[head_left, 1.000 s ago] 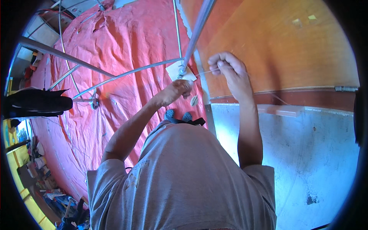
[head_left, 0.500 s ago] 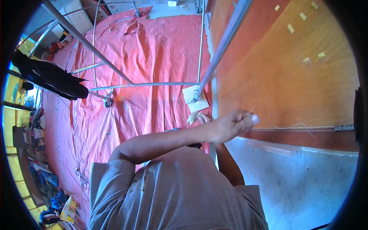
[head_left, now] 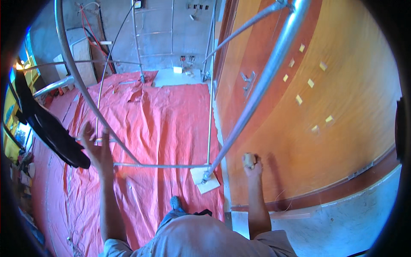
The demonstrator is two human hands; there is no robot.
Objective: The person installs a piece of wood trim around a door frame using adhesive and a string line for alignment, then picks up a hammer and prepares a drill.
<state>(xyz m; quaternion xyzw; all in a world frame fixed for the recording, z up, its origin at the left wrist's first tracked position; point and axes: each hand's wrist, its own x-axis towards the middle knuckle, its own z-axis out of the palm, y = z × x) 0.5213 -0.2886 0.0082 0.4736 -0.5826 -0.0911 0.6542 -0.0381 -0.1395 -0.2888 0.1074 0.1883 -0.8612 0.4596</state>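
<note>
Right of the big silver pole [head_left: 261,85], your R hand [head_left: 254,170] has its fingers curled round a small tan lump [head_left: 248,160], w/ the wood panel [head_left: 355,111] behind it. Can't tell if lump & panel touch. Left of the pole, your L hand [head_left: 99,152] is up, fingers spread, a bit blurry, & seems to hold nothing.

Abt 1 sec ago, both hands were near the pole's foot w/ a thin thread btwn them, & the lump was just under your L hand. Now they're far apart, pole btwn them, & your R hand has the lump. Can't see thread btwn them now. So the two-hand thread job is prob. on pause, & your L hand looks free.

Edges: the bent pipe [head_left: 93,104] is well left of the pole, near your L hand; can't tell if they touch. Black cloth [head_left: 49,120] hangs more left. A low bar [head_left: 175,165] runs left from the pole's foot. Room: wide gap left of the pole, over the red sheet [head_left: 171,120], up to the bent pipe. Right of the pole, your R hand has space along the panel, below the yellow bits [head_left: 310,83].
</note>
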